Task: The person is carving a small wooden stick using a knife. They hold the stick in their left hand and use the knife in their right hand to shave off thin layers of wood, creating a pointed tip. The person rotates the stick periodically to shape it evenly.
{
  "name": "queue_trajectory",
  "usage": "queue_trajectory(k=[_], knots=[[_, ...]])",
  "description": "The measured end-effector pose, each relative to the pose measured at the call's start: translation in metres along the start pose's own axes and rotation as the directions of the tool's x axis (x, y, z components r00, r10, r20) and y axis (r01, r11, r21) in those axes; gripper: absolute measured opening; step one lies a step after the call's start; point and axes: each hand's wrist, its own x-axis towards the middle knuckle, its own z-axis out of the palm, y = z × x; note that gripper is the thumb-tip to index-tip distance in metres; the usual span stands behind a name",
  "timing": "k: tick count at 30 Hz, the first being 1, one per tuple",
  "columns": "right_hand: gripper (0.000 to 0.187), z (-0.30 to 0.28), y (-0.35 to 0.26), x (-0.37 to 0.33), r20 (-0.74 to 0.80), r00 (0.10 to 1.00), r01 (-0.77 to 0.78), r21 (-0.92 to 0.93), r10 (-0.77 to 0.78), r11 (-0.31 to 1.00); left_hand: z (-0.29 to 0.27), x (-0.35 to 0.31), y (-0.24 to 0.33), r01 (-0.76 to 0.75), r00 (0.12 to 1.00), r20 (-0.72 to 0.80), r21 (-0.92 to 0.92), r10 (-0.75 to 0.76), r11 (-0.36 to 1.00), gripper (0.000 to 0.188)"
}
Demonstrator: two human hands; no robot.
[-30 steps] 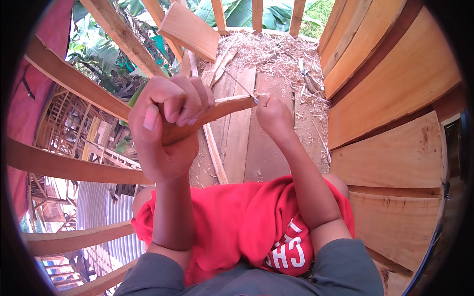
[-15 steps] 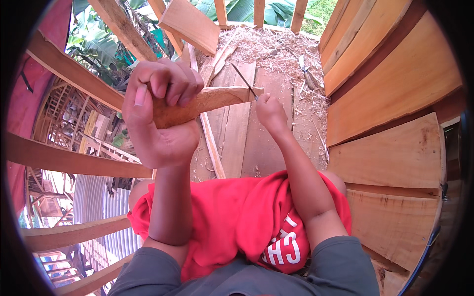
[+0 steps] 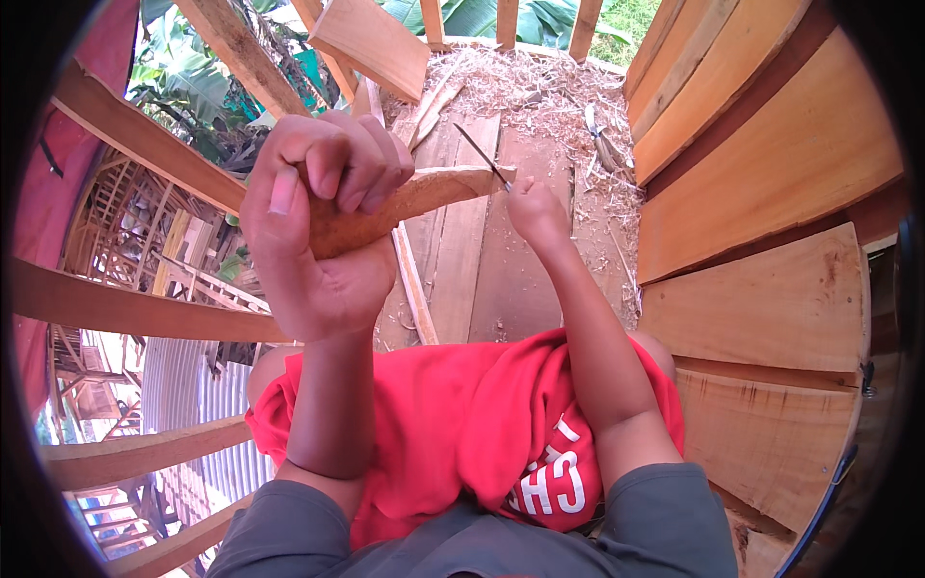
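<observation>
My left hand (image 3: 323, 222) is raised close to the camera, fist closed around a piece of wood (image 3: 438, 188) that sticks out to the right with a pale, shaved tip. My right hand (image 3: 538, 214) grips a thin knife (image 3: 482, 156) whose blade rests against that tip, pointing up and to the left. Both forearms come up from a red shirt (image 3: 472, 433) and grey trousers (image 3: 462, 539) at the bottom.
Wooden floor planks (image 3: 482, 270) lie below, with a heap of wood shavings (image 3: 540, 91) at the far end. Curved plank walls (image 3: 771, 173) rise on the right. Open wooden ribs (image 3: 135, 308) on the left show a corrugated roof (image 3: 207, 395) and green plants (image 3: 193, 77) beyond.
My left hand with the piece of wood has shifted slightly up and right. The knife in my right hand has moved along the tip of the wood.
</observation>
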Motion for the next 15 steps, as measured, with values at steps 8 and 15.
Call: queue_trajectory(k=[8,15], knots=[[0.057,0.011,0.034,0.020,0.044,0.997,-0.064,0.062,0.062,0.996,0.003,0.002,-0.005,-0.052,0.998,0.026,-0.046,0.053,0.998,0.032],[0.057,0.004,-0.005,0.007,-0.042,0.998,-0.040,-0.020,0.039,0.999,0.002,-0.001,0.001,-0.017,1.000,-0.009,0.005,0.017,1.000,0.038]])
